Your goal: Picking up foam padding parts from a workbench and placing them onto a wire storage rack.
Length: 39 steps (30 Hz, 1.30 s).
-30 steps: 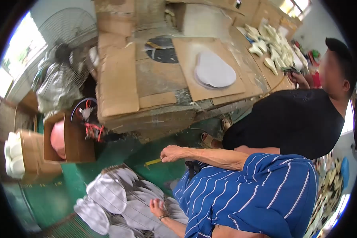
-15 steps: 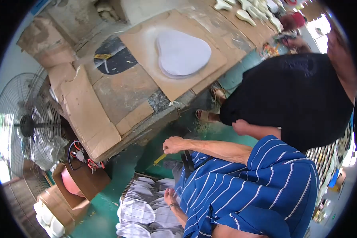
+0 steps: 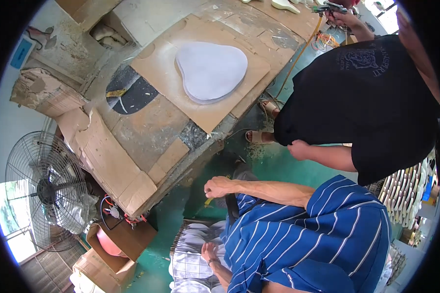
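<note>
In the head view, the person in the blue striped shirt stands beside a table (image 3: 146,127) covered with pieces of cardboard. The right hand (image 3: 219,187) is held out below the table's near edge, its fingers curled in; nothing shows in it, though whether it encloses something small I cannot tell. The left hand (image 3: 209,253), with a band (image 3: 213,262) at its wrist, is half open with loosely bent fingers and nothing visible in its grasp. It is over the white rounded pads (image 3: 188,261), which lie in rows on a wire rack (image 3: 178,235) above the green floor (image 3: 166,229); whether it touches them is unclear.

On the table, a thick white panel (image 3: 212,72), rounded and roughly heart-shaped, lies flat on a brown cardboard sheet (image 3: 205,116). Just left of the sheet is a black round patch (image 3: 138,100). To the right, a co-worker (image 3: 322,102) in a black T-shirt grips a spray gun (image 3: 327,8), with a hose (image 3: 298,59) running down from it. At left, a wire-guarded fan (image 3: 47,191) stands near an open carton (image 3: 141,238) with a pink rounded object (image 3: 108,244) inside.
</note>
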### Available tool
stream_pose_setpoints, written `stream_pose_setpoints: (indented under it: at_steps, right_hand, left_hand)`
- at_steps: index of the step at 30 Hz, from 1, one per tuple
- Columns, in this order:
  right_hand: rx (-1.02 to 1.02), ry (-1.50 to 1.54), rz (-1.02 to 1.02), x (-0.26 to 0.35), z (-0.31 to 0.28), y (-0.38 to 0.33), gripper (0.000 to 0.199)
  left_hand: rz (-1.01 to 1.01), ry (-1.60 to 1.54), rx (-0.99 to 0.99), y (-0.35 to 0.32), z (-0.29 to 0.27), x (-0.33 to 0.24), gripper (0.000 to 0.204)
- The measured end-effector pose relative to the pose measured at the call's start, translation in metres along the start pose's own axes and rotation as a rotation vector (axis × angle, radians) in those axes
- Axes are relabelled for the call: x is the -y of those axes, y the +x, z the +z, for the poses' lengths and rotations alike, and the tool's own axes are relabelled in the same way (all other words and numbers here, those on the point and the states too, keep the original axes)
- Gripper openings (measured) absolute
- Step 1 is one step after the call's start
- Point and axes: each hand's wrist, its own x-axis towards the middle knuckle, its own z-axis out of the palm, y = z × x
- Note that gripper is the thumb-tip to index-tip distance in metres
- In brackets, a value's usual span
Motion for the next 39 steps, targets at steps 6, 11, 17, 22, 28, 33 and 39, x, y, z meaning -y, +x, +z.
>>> stream_pose_setpoints:
  at_steps: [6,11,17,22,28,33,39]
  right_hand:
    - [0.017,0.021,0.022,-0.005,-0.012,0.016,0.029]
    - [0.024,0.009,-0.006,-0.007,-0.009,0.014,0.03]
    - [0.041,0.025,0.021,-0.008,-0.013,0.01,0.03]
    - [0.033,0.023,0.033,-0.012,-0.017,0.008,0.031]
    - [0.048,-0.007,0.049,-0.022,-0.022,0.006,0.032]
    - [-0.019,0.003,0.017,-0.03,-0.027,0.005,0.029]
    - [-0.07,0.025,0.031,-0.041,-0.042,0.01,0.029]
  left_hand:
    - [0.074,0.051,0.165,-0.012,0.043,-0.002,0.048]
    - [0.047,0.268,0.126,-0.021,0.054,-0.009,0.046]
    - [0.009,0.252,0.128,-0.025,0.054,-0.01,0.05]
    - [0.012,0.197,0.152,-0.021,0.054,-0.004,0.052]
    - [0.0,0.211,0.145,-0.02,0.063,-0.004,0.049]
    - [0.019,0.23,0.148,-0.015,0.075,-0.003,0.04]
    - [0.019,0.183,0.174,-0.002,0.087,-0.007,0.034]
